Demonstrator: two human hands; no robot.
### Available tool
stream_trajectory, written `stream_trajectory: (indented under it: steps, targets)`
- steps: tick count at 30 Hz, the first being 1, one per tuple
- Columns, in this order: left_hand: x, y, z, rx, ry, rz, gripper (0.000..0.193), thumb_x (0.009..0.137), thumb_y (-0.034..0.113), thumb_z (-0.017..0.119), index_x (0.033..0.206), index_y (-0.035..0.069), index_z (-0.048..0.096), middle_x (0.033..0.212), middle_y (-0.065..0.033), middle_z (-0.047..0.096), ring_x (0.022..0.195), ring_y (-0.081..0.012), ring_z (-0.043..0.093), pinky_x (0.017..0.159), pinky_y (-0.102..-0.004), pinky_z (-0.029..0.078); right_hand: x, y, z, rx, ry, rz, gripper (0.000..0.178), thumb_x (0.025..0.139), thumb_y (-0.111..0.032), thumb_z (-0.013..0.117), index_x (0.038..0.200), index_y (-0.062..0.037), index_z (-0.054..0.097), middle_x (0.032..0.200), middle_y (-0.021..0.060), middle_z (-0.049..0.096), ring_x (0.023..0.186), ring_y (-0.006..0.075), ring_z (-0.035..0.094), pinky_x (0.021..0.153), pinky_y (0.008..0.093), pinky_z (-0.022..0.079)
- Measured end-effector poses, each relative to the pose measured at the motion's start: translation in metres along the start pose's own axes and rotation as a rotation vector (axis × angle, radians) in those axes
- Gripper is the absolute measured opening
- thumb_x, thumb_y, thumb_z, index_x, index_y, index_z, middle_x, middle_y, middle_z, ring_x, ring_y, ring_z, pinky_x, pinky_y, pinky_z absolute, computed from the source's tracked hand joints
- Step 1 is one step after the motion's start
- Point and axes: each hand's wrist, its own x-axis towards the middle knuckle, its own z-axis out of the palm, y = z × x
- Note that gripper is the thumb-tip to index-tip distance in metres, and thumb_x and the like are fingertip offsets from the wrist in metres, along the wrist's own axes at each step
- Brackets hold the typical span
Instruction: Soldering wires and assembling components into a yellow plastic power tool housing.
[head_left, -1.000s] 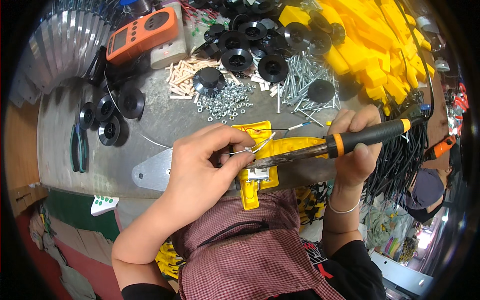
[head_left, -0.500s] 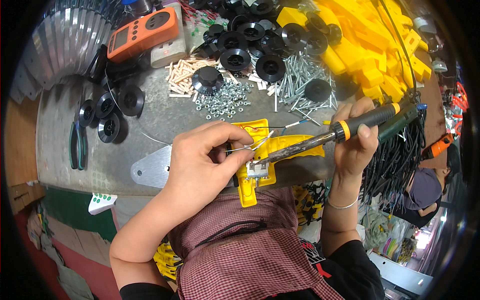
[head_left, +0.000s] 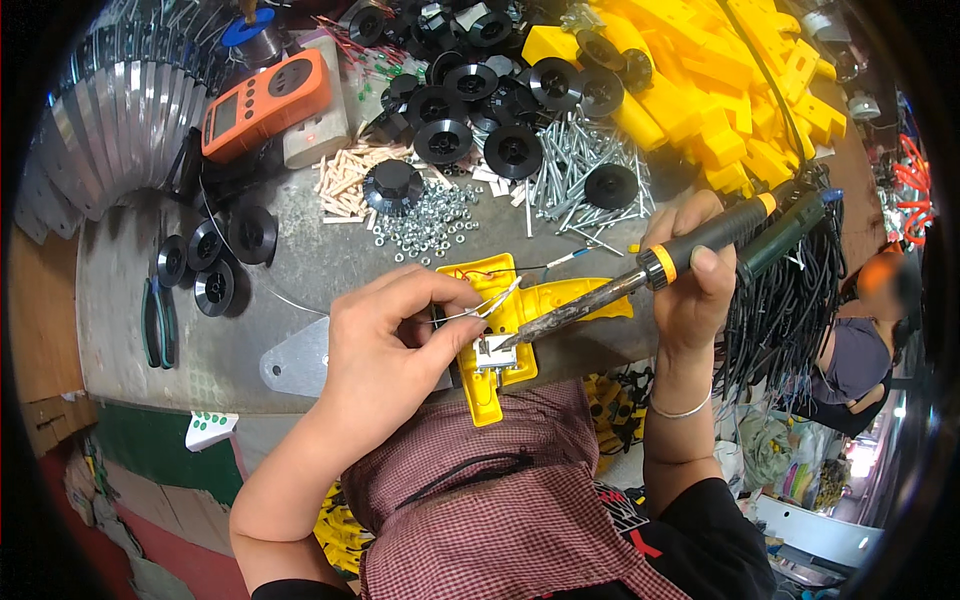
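My right hand (head_left: 690,275) grips a soldering iron (head_left: 715,240) by its black and orange handle. The iron's dark shaft slants down left, its tip at the metal terminals of a small white switch-like part (head_left: 496,356). That part sits in an open yellow plastic housing half (head_left: 580,299) at the bench edge. Thumb and forefinger of my left hand (head_left: 385,335) are pinched around a thin silvery solder wire (head_left: 290,298), just above the part. White leads (head_left: 505,297) rise beside these fingertips; whether the fingers also hold them I cannot tell.
Beyond lie black knobs (head_left: 513,152), nuts (head_left: 425,225), screws (head_left: 580,170) and yellow housings (head_left: 690,95). An orange meter (head_left: 262,105) and a solder spool (head_left: 250,38) stand far left, pliers (head_left: 158,320) nearer. Black cables (head_left: 790,300) hang at right, near another person (head_left: 850,360).
The view has shifted slightly, so bench items appear further left. The iron's tip has come down lower on the white part's terminals. Both hands keep their holds.
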Motion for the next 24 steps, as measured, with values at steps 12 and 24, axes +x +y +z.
stream_trajectory:
  steps: [12,24]
  targets:
    - [-0.0005,0.0014,-0.0006,-0.002,0.010,0.004,0.017,0.069,0.003,0.078,0.084,0.005,0.070,0.081,0.0007,0.065,0.063,-0.0033,0.051,0.055,-0.0185,0.038,-0.0009,0.0008,-0.0023,-0.037,0.018,0.007,0.042,0.076,-0.036,0.066,0.093,-0.0026,0.046,0.075,0.0105,0.055,0.068,0.0144,0.052,0.063,0.0240,0.044]
    - [-0.0009,0.0008,0.0007,-0.022,0.023,0.021,0.016,0.070,0.002,0.078,0.084,0.005,0.070,0.082,0.0007,0.065,0.064,-0.0029,0.051,0.055,-0.0178,0.038,-0.0020,-0.0014,-0.0017,-0.031,0.006,0.023,0.041,0.076,-0.035,0.065,0.092,-0.0031,0.045,0.077,0.0111,0.056,0.070,0.0149,0.053,0.066,0.0251,0.045]
